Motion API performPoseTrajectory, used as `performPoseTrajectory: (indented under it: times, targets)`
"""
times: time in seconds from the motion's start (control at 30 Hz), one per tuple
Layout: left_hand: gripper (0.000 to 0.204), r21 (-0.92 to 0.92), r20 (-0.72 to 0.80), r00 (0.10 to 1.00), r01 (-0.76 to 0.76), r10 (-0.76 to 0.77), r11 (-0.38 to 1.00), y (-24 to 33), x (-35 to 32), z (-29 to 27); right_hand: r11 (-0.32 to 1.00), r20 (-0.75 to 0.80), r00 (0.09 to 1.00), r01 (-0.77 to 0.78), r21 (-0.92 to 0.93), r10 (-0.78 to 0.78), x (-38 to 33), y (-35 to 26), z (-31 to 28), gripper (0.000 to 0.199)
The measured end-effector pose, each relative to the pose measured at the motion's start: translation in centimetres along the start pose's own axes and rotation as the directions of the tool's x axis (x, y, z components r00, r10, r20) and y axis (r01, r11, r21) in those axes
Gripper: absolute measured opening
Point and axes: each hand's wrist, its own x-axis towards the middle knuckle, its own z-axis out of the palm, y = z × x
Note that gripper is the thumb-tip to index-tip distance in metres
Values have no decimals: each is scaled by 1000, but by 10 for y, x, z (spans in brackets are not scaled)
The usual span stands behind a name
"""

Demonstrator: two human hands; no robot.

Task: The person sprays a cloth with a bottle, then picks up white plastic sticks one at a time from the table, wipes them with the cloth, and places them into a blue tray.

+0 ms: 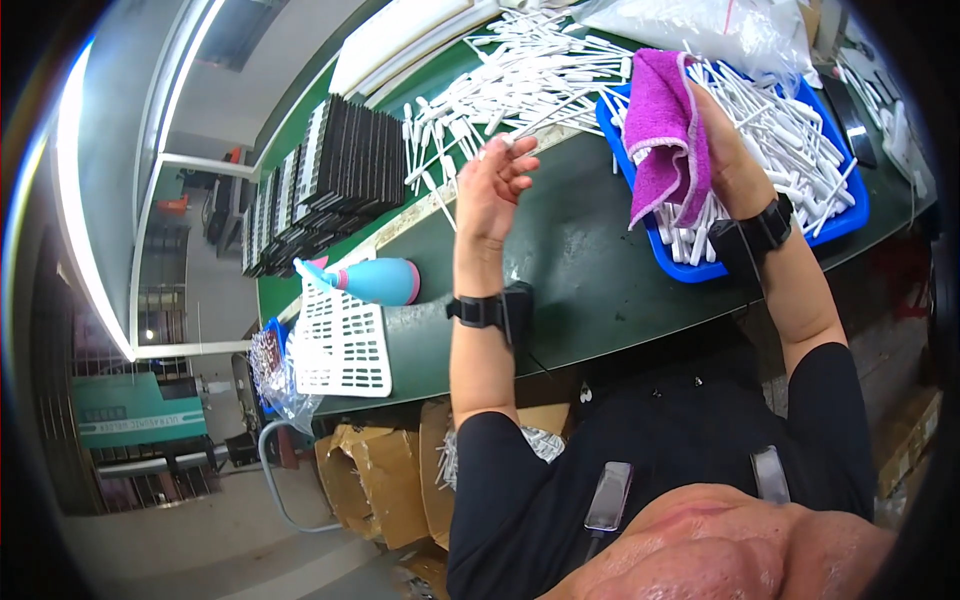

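Observation:
My left hand (492, 190) is raised over the green table, its fingers curled and thumb and forefinger closed at the tips. A thin white-headed stick (550, 118) slants up to the right from those fingertips, against a loose heap of similar sticks (540, 75). At the right, my right hand (728, 150) grips a purple cloth (662, 140), its fingers partly hidden behind it. The cloth hangs over the left side of a blue basket (683, 272) filled with more white sticks (775, 125).
Stacked black slotted racks (350, 150) stand at the left of the green table (590, 270). A blue spray bottle (378, 281) lies on a white perforated tray (345, 350) nearer the edge. Behind the basket is a clear plastic bag (710, 35). Cardboard boxes (375, 480) sit below the table.

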Motion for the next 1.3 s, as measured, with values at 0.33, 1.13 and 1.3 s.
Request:
performPoseTrajectory:
  times: [0.33, 1.13, 1.3]
  targets:
    - [18, -239, -46, 997, -64, 54, 969, -53, -6, 6, 994, -119, 987, -101, 52, 107, 21, 3, -19, 32]
    - [18, -393, -202, 979, -83, 2, 916, -56, -4, 9, 996, -216, 976, 54, 73, -37, 21, 0, -12, 39]
    - [15, -296, -174, 984, -94, 43, 951, -56, -8, 3, 996, -242, 969, 66, 59, -50, 23, 2, -15, 40]
